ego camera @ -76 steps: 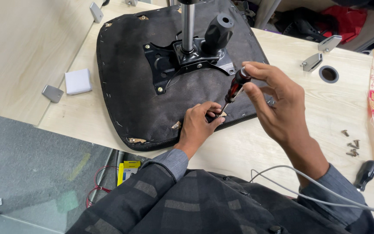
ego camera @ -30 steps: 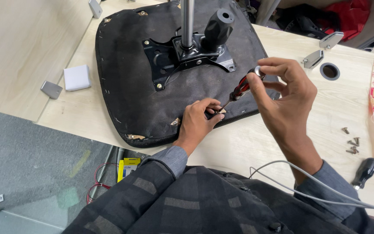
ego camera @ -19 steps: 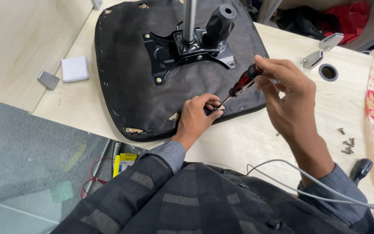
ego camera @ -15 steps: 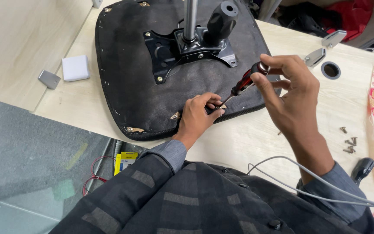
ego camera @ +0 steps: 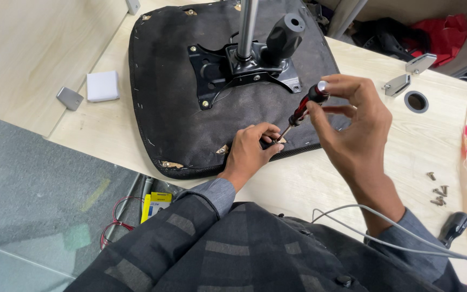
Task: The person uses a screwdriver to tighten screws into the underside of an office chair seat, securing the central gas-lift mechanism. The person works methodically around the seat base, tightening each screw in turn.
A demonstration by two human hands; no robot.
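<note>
Black seat pad (ego camera: 179, 103) edge | right hand (ego camera: 352, 127) grips screwdriver (ego camera: 305, 107) | left hand (ego camera: 249, 154) pinches tip

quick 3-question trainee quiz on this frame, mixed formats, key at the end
1. True or false: the right hand holds the screwdriver by its handle.
2. What does the left hand touch? A) white block B) edge of the black seat pan at the screwdriver tip C) loose screws
3. Fill in: the loose screws lie on the table to the person's ____ side.

Key: 1 true; 2 B; 3 right.
</note>
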